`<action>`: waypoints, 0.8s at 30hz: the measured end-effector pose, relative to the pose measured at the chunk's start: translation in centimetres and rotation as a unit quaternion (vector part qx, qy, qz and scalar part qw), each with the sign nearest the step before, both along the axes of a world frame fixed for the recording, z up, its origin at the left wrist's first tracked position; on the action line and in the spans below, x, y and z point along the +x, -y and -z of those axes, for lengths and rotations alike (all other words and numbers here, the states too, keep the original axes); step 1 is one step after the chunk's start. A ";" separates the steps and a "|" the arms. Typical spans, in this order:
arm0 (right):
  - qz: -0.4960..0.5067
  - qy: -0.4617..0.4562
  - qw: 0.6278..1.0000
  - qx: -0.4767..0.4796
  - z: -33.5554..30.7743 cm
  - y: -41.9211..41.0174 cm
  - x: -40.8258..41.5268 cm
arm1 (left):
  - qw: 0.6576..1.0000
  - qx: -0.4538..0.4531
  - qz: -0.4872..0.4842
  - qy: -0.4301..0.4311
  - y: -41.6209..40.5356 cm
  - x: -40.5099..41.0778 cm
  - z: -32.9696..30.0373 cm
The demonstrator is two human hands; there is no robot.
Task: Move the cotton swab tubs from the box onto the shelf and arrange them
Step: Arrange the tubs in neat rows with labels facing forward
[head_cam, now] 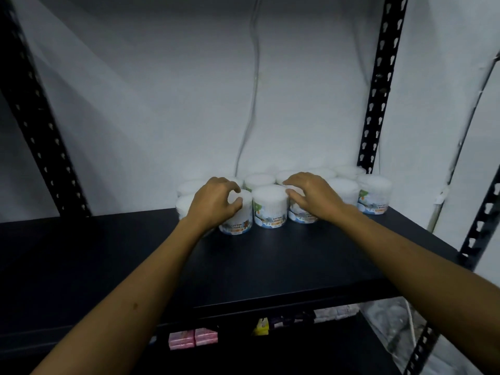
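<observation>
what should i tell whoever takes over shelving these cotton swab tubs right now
Left hand: fingers curled round a front-row tub, gripping it.
Right hand: fingers lie over the top of another front-row tub; a firm grip cannot be confirmed.
A free tub stands between them.
Done: the tubs stand upright in rows at the back of the black shelf, up to the far-right tub.
Left: straighten the front row. The box is out of view, so check it for more.

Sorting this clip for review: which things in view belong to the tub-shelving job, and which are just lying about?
Part of the job:
- cotton swab tubs, grouped at the back
- black shelf they stand on
- left hand, curled round a front tub
- right hand, resting on another tub

Just there:
- pink packs on the lower shelf
- yellow item beside them
- hanging cable
</observation>
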State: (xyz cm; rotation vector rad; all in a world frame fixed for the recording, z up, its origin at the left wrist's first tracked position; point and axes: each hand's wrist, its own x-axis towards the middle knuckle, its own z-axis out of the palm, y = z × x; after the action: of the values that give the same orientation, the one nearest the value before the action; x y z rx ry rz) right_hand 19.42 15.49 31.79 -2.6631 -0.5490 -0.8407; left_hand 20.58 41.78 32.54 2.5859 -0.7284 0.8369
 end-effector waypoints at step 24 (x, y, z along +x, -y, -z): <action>-0.007 -0.019 0.996 -0.082 -0.1 0.6 -0.2 | 0.995 0.019 0.016 -0.099 2.4 0.6 -0.6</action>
State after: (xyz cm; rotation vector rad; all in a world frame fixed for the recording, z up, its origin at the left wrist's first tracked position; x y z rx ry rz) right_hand 19.26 14.86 31.86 -2.8134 -0.6523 -0.7710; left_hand 21.16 39.43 33.13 2.6357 -0.7308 0.5524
